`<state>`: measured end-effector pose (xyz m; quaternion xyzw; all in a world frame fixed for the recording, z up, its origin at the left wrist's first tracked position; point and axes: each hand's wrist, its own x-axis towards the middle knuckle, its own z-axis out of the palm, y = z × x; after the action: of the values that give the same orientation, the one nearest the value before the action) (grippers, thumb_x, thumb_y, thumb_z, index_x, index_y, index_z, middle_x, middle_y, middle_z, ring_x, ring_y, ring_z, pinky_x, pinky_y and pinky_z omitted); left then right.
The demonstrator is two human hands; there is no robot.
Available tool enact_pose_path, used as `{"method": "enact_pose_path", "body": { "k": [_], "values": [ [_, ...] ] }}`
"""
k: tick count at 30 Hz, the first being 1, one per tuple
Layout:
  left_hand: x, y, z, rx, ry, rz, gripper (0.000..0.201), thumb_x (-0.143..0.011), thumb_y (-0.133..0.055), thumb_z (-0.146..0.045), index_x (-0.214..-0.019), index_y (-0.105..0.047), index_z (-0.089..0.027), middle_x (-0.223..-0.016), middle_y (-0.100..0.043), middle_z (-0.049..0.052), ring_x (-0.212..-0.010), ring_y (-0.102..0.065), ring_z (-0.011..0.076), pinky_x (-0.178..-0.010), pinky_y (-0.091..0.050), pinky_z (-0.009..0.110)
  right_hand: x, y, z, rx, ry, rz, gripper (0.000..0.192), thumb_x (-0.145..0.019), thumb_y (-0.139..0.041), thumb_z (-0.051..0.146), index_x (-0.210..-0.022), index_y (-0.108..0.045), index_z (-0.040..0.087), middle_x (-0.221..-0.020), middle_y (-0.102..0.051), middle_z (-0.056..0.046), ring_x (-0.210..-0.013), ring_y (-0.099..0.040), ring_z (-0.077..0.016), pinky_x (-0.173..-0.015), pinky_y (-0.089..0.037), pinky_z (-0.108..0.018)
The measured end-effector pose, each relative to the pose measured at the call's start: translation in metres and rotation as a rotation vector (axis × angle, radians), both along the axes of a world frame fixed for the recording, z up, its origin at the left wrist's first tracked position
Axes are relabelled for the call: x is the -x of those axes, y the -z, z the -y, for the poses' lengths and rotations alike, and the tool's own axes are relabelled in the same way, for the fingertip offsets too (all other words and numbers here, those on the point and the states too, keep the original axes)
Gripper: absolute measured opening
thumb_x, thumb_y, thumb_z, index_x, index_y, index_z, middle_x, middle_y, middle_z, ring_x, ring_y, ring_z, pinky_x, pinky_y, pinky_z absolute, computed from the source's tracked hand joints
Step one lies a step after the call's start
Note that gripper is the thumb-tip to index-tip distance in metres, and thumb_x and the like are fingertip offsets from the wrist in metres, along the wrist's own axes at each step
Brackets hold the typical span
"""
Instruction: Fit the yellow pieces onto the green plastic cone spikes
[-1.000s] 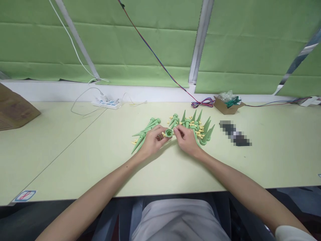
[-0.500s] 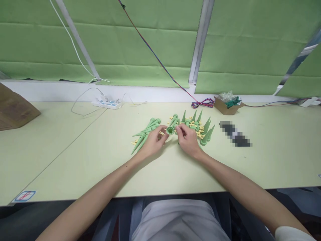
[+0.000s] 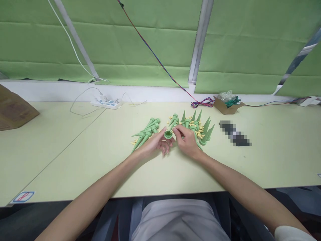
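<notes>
Between my hands is a green plastic watering spike (image 3: 168, 134), its round hollow end turned towards me. My left hand (image 3: 159, 143) grips it by the side of that end, thumb on top, with the other fingers curled loosely below. My right hand (image 3: 187, 140) is closed in a pinch right beside the spike's rim; whatever sits in its fingertips is too small to make out. Several more green spikes (image 3: 144, 134) lie to the left with a few small yellow pieces. Past my right hand, other spikes (image 3: 207, 134) lie among many small yellow pieces (image 3: 200, 130).
A small cardboard box (image 3: 227, 106) with clear plastic and green material stands at the back right, near a coiled red-blue cable (image 3: 204, 103). A blurred dark object (image 3: 235, 134) lies to the right. At the back left are a power strip (image 3: 106, 103) and a brown carton (image 3: 16, 108).
The held spike has come slightly lower and to the left. My left hand's lower fingers have opened out beneath it, while my right hand stays pinched at the rim.
</notes>
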<state>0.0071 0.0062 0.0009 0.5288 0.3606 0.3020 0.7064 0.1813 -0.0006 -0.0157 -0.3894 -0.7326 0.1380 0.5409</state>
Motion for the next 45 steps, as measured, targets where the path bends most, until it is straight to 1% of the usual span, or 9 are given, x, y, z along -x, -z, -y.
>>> {"method": "enact_pose_path", "body": {
  "k": [7,12,15,21,25,27,32,37,45],
  "values": [
    [0.002,0.003,-0.002,-0.077,-0.001,0.006,0.053,-0.09,-0.057,-0.066,-0.083,-0.068,-0.014,-0.073,-0.067,0.01,-0.058,-0.065,0.0174,-0.044,-0.047,0.026,-0.002,-0.001,0.0,0.048,-0.039,0.004,0.027,-0.102,-0.045,0.033,-0.081,-0.056,0.021,-0.066,-0.057,0.001,-0.058,-0.05,-0.0139,-0.059,-0.039,-0.028],
    [0.004,0.002,-0.001,-0.15,-0.013,-0.004,0.047,-0.088,-0.064,-0.061,-0.086,-0.067,-0.014,-0.07,-0.064,0.007,-0.058,-0.065,0.0175,-0.045,-0.047,0.027,-0.002,-0.001,0.0,0.019,-0.053,0.001,0.025,-0.102,-0.047,0.029,-0.08,-0.055,0.021,-0.067,-0.057,0.001,-0.059,-0.05,-0.0132,-0.06,-0.038,-0.027],
    [0.005,-0.002,0.001,-0.255,-0.023,-0.081,0.042,-0.088,-0.067,-0.057,-0.088,-0.065,-0.016,-0.064,-0.06,0.003,-0.057,-0.064,0.0167,-0.048,-0.047,0.027,-0.002,0.0,-0.001,-0.002,-0.045,0.009,0.025,-0.102,-0.047,0.028,-0.079,-0.054,0.021,-0.067,-0.054,0.002,-0.058,-0.047,-0.0125,-0.059,-0.036,-0.027],
    [0.006,-0.011,0.007,-0.521,-0.055,-0.255,0.037,-0.089,-0.066,-0.054,-0.088,-0.065,-0.017,-0.067,-0.061,0.001,-0.057,-0.06,0.014,-0.053,-0.047,0.027,-0.002,0.001,-0.003,0.034,-0.026,0.033,0.025,-0.101,-0.047,0.031,-0.08,-0.055,0.021,-0.067,-0.054,0.001,-0.058,-0.045,-0.0131,-0.058,-0.036,-0.027],
    [0.004,-0.01,0.01,-0.587,-0.123,-0.315,0.035,-0.087,-0.068,-0.053,-0.092,-0.065,-0.018,-0.064,-0.059,-0.002,-0.053,-0.055,0.0126,-0.049,-0.043,0.025,-0.002,0.002,-0.003,0.043,-0.032,0.03,0.024,-0.101,-0.047,0.031,-0.08,-0.056,0.021,-0.067,-0.056,0.001,-0.057,-0.046,-0.0134,-0.058,-0.036,-0.027],
    [0.002,-0.009,0.011,-0.61,-0.155,-0.33,0.034,-0.086,-0.069,-0.053,-0.089,-0.064,-0.019,-0.063,-0.058,-0.002,-0.051,-0.054,0.0122,-0.047,-0.042,0.025,-0.002,0.002,-0.004,0.043,-0.035,0.027,0.024,-0.101,-0.048,0.03,-0.08,-0.056,0.021,-0.066,-0.054,0.001,-0.057,-0.046,-0.0133,-0.057,-0.036,-0.027],
    [0.001,-0.007,0.012,-0.739,-0.241,-0.386,0.038,-0.086,-0.068,-0.052,-0.071,-0.055,-0.019,-0.063,-0.05,-0.003,-0.054,-0.052,0.0114,-0.048,-0.041,0.024,-0.002,0.002,-0.004,0.061,-0.03,0.026,0.024,-0.1,-0.048,0.032,-0.081,-0.056,0.021,-0.067,-0.056,0.001,-0.057,-0.047,-0.0135,-0.056,-0.036,-0.028],
    [0.002,-0.003,0.009,-0.879,-0.264,-0.442,0.032,-0.089,-0.066,-0.05,-0.087,-0.07,-0.018,-0.073,-0.052,-0.001,-0.062,-0.053,0.0122,-0.055,-0.044,0.025,-0.002,0.003,-0.004,0.077,-0.037,0.008,0.023,-0.1,-0.048,0.032,-0.082,-0.056,0.021,-0.067,-0.056,0.001,-0.056,-0.046,-0.0131,-0.056,-0.036,-0.028],
    [0.005,0.002,0.005,-0.965,-0.265,-0.465,0.027,-0.093,-0.063,-0.044,-0.093,-0.074,-0.019,-0.085,-0.062,0.004,-0.068,-0.055,0.0142,-0.056,-0.046,0.025,-0.002,0.002,-0.003,0.08,-0.011,0.029,0.027,-0.1,-0.048,0.036,-0.078,-0.053,0.022,-0.06,-0.047,0.004,-0.051,-0.039,-0.0122,-0.053,-0.033,-0.027]
  ]
}}
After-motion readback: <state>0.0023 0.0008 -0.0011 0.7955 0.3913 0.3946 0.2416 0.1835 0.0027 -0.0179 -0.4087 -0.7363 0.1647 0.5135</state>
